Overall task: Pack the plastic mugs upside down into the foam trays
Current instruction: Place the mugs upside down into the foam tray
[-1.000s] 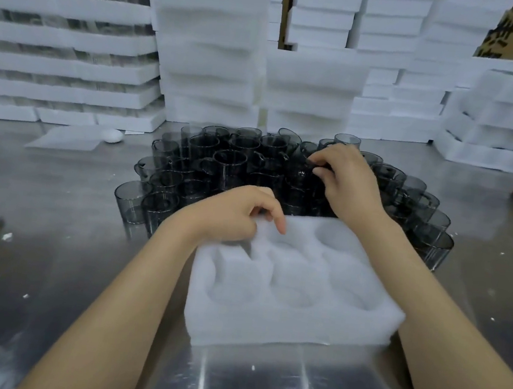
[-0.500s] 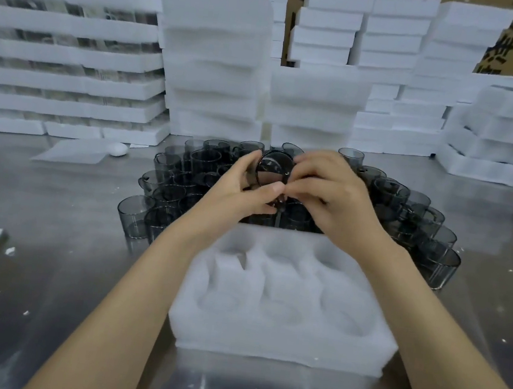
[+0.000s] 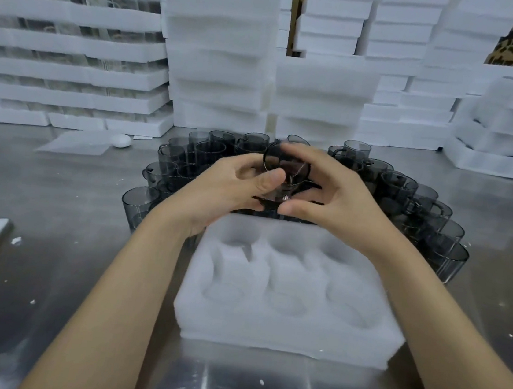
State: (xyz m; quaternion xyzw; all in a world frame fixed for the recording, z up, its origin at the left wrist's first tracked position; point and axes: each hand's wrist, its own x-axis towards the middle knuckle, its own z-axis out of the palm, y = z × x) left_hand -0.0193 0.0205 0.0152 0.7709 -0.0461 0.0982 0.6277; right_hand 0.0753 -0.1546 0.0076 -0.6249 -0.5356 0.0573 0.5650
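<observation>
Smoky grey plastic, the mug (image 3: 284, 173) I'm watching is held up between both hands, above the far edge of the foam tray (image 3: 284, 335). The left hand (image 3: 230, 188) curls round its left side with the thumb across the front. The right hand (image 3: 338, 197) wraps the right side. The tray lies on the steel table (image 3: 56, 203), and more grey mugs (image 3: 408, 199) stand crowded just behind it.
</observation>
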